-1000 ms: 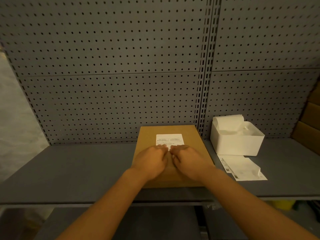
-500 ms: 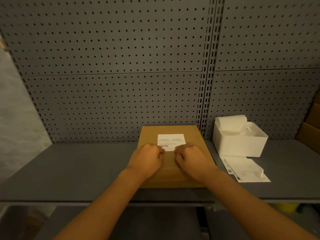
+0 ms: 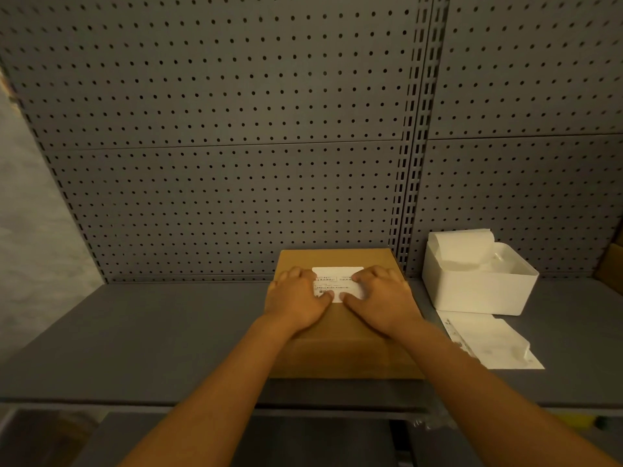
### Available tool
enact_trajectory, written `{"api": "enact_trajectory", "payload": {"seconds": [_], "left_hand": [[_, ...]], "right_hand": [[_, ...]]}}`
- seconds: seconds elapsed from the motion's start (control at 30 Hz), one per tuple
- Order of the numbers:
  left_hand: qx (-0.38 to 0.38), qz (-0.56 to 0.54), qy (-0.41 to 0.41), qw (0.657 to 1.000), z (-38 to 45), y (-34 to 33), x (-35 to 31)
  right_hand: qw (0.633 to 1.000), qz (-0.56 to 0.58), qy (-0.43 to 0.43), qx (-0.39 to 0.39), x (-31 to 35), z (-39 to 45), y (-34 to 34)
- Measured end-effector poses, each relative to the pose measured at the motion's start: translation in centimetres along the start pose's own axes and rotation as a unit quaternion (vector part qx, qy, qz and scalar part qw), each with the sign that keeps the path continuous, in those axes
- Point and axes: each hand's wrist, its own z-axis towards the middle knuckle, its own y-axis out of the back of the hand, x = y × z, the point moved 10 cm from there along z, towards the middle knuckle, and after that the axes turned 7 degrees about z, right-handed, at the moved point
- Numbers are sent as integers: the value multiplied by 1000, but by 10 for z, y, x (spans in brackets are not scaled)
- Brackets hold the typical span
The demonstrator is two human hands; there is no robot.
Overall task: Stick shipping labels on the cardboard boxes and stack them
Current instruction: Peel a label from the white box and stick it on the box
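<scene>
A flat brown cardboard box (image 3: 340,352) lies on the grey shelf (image 3: 151,335), its far edge against the pegboard. A white shipping label (image 3: 338,277) with print and a barcode sits on the far half of its top. My left hand (image 3: 296,299) lies flat on the label's left side, fingers spread. My right hand (image 3: 379,299) lies flat on the label's right side. Both palms press down and cover the label's lower corners. Neither hand holds anything.
A white open bin (image 3: 482,291) with white sheets in it stands right of the box. White label backing sheets (image 3: 488,342) lie in front of the bin. More brown cardboard (image 3: 612,264) shows at the far right edge. A grey pegboard wall (image 3: 236,146) backs the shelf.
Both hands were curled fists together at the label's near edge. They have opened flat and slid apart and forward onto the label's two sides.
</scene>
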Motion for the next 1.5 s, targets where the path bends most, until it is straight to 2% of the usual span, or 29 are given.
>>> {"api": "enact_trajectory", "payload": {"seconds": [0.07,0.23,0.4,0.53,0.8,0.97,1.07,1.2,1.37,1.43,1.5], "left_hand": [[-14,18,4,1000,3,1,2],[-30,-34,9,999,8,3,16],[-36,35,0,999,0,-2,2],[-20,-2,-23,1000,2,1,10],[4,-10,12,1000,28,2,8],[-27,-39,43,998,42,5,17],[-45,-39,43,997,45,7,22],[-24,-32,22,999,43,2,16],[-69,-6,37,997,42,10,17],[-80,-8,6,997,40,12,12],[-62,-6,-77,995,33,8,-7]], "right_hand": [[1000,6,2,1,-1,3,0],[995,100,7,3,-14,9,5],[1000,2,18,-7,-4,5,-1],[996,78,26,20,-13,7,4],[1000,6,10,10,1,23,-4],[997,59,-51,-18,-17,43,3],[996,76,-47,-20,-21,49,4],[999,37,-27,18,-18,43,-3],[997,59,-28,-29,-19,46,5],[999,34,5,-23,-15,44,5],[998,2,67,17,-1,37,-3]]}}
